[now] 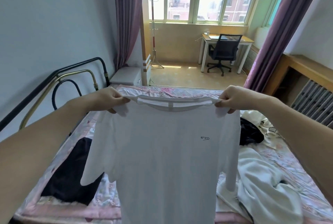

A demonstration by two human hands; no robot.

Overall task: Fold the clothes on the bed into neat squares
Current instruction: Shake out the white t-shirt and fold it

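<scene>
While raised, both hands (110,98) pinch shirt (162,151) shoulders.

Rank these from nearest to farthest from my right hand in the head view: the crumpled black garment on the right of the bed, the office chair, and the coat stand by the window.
From the right hand:
1. Crumpled black garment, just below the hand on the bed's right side.
2. Office chair, beyond the bed at the desk.
3. Coat stand, far left by the window.
</scene>
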